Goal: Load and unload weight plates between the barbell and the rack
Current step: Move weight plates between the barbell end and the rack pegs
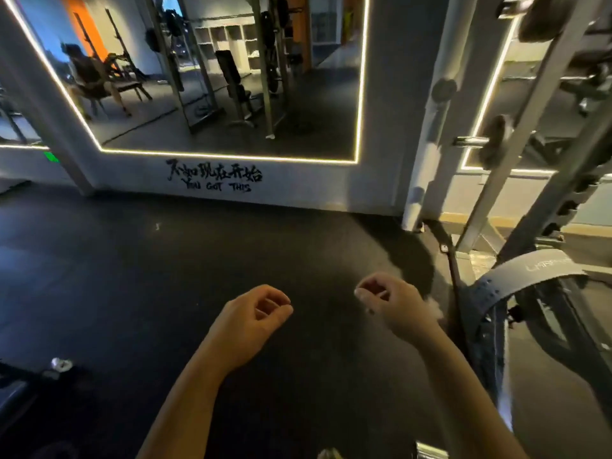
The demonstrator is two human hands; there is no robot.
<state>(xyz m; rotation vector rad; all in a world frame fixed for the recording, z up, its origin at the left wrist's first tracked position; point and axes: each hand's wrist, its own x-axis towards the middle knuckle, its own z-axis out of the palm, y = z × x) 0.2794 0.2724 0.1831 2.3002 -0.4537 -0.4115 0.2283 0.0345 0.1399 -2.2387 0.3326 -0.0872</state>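
Observation:
My left hand (255, 318) and my right hand (390, 301) hang in front of me over the dark rubber floor, fingers loosely curled, holding nothing. To the right stands the grey rack (516, 134) with black weight plates on its side pegs: one at mid height (495, 144), one near the top (536, 18), and a smaller one (443, 90) further back. A chrome peg end (470, 140) sticks out toward me. A metal end, possibly the barbell sleeve (427, 450), shows at the bottom edge.
A grey curved frame piece (516, 276) of the rack lies low on the right beside my right forearm. A large lit mirror (231, 77) fills the wall ahead and reflects a seated person. A small pale object (61, 364) lies on the floor at the lower left.

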